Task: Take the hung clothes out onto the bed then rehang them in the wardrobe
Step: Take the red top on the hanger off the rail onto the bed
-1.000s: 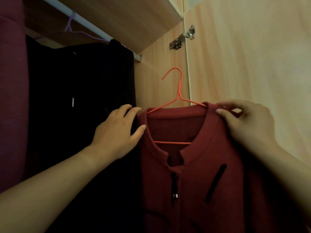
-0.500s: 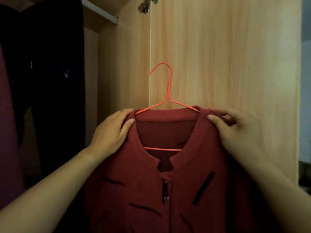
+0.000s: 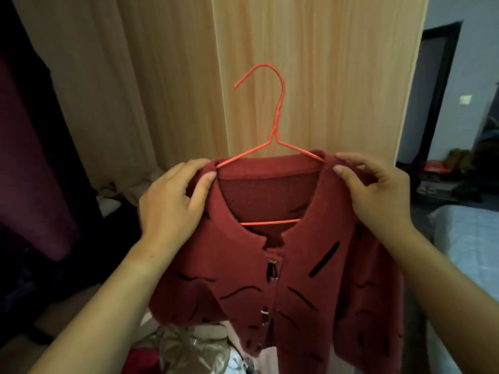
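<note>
Pulled clear of the wardrobe now, the red cardigan [image 3: 283,265] hangs in front of me on its orange wire hanger [image 3: 278,122]. Half a second ago the dark clothes [image 3: 27,157] stood close on my left. They have slid to the edge of my view, and a corner of the bed [image 3: 469,238] has come into sight on the right.

The cardigan is in the air, held up by both shoulders, its front closed with metal clasps and its hem draping free. My left hand [image 3: 172,203] pinches the left shoulder, thumb on the front of the collar and fingers curled over the top. My right hand [image 3: 378,195] grips the other shoulder the same way, thumb on the collar and fingers wrapped behind. The hanger's hook stands free above the neckline, touching nothing.

Behind it is the pale wooden wardrobe door [image 3: 324,63]. Below the hem lies a crumpled pale heap [image 3: 189,346], perhaps bags or cloth; the light is too dim to say.
</note>
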Demonstrator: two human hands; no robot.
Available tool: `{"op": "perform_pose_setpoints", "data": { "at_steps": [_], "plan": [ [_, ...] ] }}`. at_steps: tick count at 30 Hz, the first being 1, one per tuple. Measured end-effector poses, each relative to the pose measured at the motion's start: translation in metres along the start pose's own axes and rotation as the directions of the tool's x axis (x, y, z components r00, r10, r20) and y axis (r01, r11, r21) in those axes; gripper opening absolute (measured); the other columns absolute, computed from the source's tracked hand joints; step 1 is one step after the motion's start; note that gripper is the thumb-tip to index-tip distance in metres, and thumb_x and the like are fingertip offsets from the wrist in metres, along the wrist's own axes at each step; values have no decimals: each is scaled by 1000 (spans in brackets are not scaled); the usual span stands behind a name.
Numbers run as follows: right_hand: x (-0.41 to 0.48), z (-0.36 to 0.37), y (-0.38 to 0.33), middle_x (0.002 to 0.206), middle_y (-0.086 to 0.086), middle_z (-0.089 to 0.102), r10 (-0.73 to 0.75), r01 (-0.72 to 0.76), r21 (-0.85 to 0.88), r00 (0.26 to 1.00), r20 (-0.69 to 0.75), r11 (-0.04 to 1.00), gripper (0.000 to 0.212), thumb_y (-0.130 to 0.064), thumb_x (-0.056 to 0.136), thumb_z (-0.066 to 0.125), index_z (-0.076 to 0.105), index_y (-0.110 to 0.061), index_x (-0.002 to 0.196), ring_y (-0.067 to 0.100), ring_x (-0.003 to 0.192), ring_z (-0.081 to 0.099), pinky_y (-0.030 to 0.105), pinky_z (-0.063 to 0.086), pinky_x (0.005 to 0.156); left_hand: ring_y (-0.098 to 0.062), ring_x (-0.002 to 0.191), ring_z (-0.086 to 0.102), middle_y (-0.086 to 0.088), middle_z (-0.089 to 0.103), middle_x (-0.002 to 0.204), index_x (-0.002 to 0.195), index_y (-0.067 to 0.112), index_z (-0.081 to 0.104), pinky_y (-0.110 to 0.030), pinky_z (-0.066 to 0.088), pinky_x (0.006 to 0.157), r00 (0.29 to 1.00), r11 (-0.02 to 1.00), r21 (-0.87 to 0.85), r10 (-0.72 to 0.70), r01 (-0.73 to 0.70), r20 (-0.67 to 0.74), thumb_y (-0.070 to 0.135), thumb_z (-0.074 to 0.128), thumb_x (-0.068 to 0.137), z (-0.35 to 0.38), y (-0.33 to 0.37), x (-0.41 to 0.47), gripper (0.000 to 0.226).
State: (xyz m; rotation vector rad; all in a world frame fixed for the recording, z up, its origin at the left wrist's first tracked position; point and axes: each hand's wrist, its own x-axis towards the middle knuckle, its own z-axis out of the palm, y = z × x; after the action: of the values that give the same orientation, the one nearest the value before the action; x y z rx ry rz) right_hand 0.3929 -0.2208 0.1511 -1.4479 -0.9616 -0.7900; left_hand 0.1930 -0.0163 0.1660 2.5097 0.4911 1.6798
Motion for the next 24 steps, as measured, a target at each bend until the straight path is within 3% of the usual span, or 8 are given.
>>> {"op": "perform_pose_setpoints", "data": {
  "at_steps": [3,8,12,15,24],
  "plan": [
    [-52,-21,-5,88,-22,61,84,-83,-74,996,7,994,17,-13,81,70,71,-15,98,-15,80,55,6,40,77,-15,94,62,6,68,103,108,27,65,-28,45,71,995,998,-66,-8,15,104,42,50,90,0,2,-43,28],
    [-134,-65,-22,88,-7,65,192,-186,-243,981,2,952,15,-16,83,69,71,-14,97,-8,82,57,8,40,80,-17,99,62,2,69,107,109,20,67,-21,40,79,963,977,-205,5,52,269,38,53,90,2,13,-107,29],
    [-191,-113,-40,89,-7,65,293,-290,-354,955,-45,889,14,-17,83,69,72,-13,96,1,83,58,9,41,80,-18,99,61,2,69,107,109,22,67,-27,43,79,922,955,-282,28,90,387,42,51,89,7,38,-149,33],
    [-235,-157,-58,89,-6,66,370,-375,-412,924,-94,831,13,-18,83,69,71,-16,96,-2,82,59,13,43,81,-14,97,59,3,69,104,107,20,68,-22,40,79,888,920,-377,81,108,453,37,56,88,15,66,-184,28],
    [-339,-316,-121,90,-3,67,475,-565,-627,816,-329,536,14,-18,84,68,72,-12,96,9,84,61,20,46,82,-10,96,62,8,69,101,102,22,68,-21,43,85,662,716,-626,312,308,682,38,56,86,53,206,-280,26]
  ]
}}
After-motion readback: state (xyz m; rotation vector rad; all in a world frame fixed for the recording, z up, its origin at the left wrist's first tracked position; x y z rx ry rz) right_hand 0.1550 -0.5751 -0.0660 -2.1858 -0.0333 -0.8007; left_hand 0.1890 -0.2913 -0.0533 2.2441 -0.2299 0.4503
